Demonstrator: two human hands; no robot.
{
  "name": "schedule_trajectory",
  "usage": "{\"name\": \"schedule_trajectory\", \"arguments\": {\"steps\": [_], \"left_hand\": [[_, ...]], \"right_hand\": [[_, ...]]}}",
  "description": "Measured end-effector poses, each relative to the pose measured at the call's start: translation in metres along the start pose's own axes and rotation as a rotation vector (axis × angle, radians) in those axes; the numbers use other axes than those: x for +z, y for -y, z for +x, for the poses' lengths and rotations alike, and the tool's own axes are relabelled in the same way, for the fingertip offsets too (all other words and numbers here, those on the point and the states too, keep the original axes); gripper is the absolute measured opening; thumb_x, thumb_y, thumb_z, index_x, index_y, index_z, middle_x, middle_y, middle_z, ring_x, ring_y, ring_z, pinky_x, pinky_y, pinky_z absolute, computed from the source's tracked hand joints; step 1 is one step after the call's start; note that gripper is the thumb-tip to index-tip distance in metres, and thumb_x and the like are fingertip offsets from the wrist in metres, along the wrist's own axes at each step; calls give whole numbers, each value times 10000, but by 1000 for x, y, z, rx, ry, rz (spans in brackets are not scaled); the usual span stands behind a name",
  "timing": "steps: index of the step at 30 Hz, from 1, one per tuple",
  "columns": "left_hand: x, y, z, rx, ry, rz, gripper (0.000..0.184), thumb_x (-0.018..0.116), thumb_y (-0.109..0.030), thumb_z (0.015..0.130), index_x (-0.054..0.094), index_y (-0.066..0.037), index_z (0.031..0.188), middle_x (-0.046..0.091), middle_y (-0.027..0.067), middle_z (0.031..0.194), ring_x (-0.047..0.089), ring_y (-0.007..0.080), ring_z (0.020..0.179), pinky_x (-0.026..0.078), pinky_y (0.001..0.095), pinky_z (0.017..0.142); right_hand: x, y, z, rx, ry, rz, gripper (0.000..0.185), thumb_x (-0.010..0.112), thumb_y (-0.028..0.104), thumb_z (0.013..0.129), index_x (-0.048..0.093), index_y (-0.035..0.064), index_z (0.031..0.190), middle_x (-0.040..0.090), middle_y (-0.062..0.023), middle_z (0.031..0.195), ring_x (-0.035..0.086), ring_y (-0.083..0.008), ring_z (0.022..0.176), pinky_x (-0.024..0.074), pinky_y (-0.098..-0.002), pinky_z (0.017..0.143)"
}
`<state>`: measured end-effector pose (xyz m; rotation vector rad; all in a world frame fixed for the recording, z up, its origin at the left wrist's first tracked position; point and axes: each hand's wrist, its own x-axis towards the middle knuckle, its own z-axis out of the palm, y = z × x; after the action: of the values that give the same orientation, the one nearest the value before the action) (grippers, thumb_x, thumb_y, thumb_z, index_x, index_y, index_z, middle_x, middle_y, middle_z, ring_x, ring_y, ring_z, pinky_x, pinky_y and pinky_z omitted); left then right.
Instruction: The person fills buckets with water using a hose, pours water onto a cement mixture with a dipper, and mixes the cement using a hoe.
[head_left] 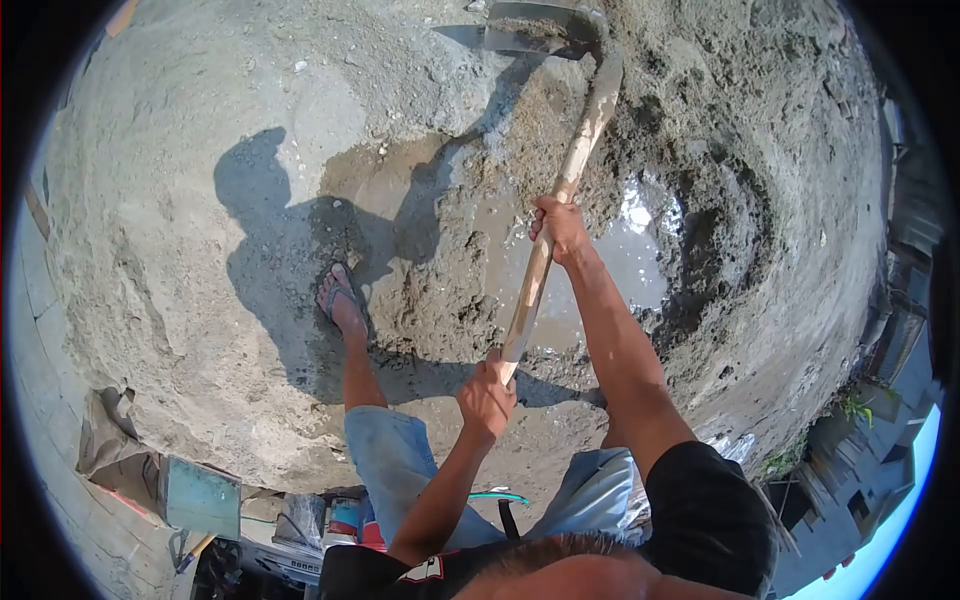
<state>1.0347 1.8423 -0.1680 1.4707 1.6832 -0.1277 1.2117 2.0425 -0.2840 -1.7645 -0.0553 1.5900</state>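
A hoe with a long wooden handle (577,160) reaches from the lower middle up to the top of the head view. My left hand (487,397) is closed around the handle's near end. Farther up the shaft, my right hand (563,230) grips it as well. The metal blade (530,30) lies at the top, on or close to the grey sandy mix, with some material on it. Beneath the handle are wet, muddy sand (450,250) and a pool of water (635,240) that reflects the sun.
My sandalled foot (343,297) stands at the left of the wet patch. Heaped sandy material (800,180) rises at the right. Paving tiles (45,350) run along the far left. A bluish panel (203,498) and assorted items sit at the lower left. Building parts (870,480) show at the lower right.
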Motion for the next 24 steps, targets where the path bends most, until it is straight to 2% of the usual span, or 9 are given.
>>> {"name": "schedule_trajectory", "arguments": {"steps": [2,5,7,8,10,14,19,22,24], "left_hand": [[3,-12,39,-3,-35,-14,515,695,-172,712,473,-96,1170,641,153,917,645,371,758,521,449,651],[17,-23,53,129,-105,-100,572,689,-178,722,420,-65,1214,625,174,855,641,367,711,522,452,613],[30,-34,26,19,19,-189,570,672,-173,732,407,-49,1222,632,186,879,639,377,733,520,456,622],[37,-31,7,22,-22,-213,568,658,-173,737,404,-52,1230,637,197,894,642,371,760,519,460,641],[41,-23,-28,-101,186,-161,599,664,-180,735,393,-56,1255,639,192,902,643,367,777,520,467,658],[74,-6,-108,-86,250,-207,593,654,-192,742,393,-73,1261,642,171,921,642,367,768,521,472,655],[107,-18,-191,-54,194,-266,524,643,-227,752,446,-81,1216,645,151,894,644,348,724,526,451,596],[105,-18,-187,-59,161,-305,508,649,-259,756,469,-80,1195,646,146,883,645,347,717,528,449,595],[96,-5,-148,5,163,-323,650,708,-230,724,403,-72,1276,621,162,992,646,329,799,532,433,639]], "right_hand": [[19,32,36,-74,34,-11,140,601,65,781,515,26,677,487,-61,555,473,-173,413,441,-334,384],[29,46,60,-15,102,-208,117,598,53,774,515,7,705,479,-71,551,468,-186,419,436,-348,393],[14,16,53,52,118,-183,116,600,57,774,514,4,718,480,-71,560,469,-187,425,435,-352,395],[6,-2,47,116,135,-159,116,602,62,773,513,0,732,481,-72,568,470,-188,432,433,-356,397],[-17,-39,20,147,103,-170,128,608,77,772,506,5,745,485,-71,590,473,-184,448,436,-356,403],[-75,-90,-46,270,-41,-157,145,624,92,779,492,48,735,481,-47,601,490,-167,458,459,-329,405],[-123,-115,-116,224,-205,-304,164,622,84,744,472,40,792,474,-48,565,477,-168,410,448,-332,371],[-108,-94,-126,160,-219,-417,212,610,74,738,444,28,862,475,-52,557,481,-167,401,438,-332,362],[-78,-70,-99,75,-125,-315,166,602,69,744,461,32,824,476,-46,561,483,-166,404,433,-328,361]]}}
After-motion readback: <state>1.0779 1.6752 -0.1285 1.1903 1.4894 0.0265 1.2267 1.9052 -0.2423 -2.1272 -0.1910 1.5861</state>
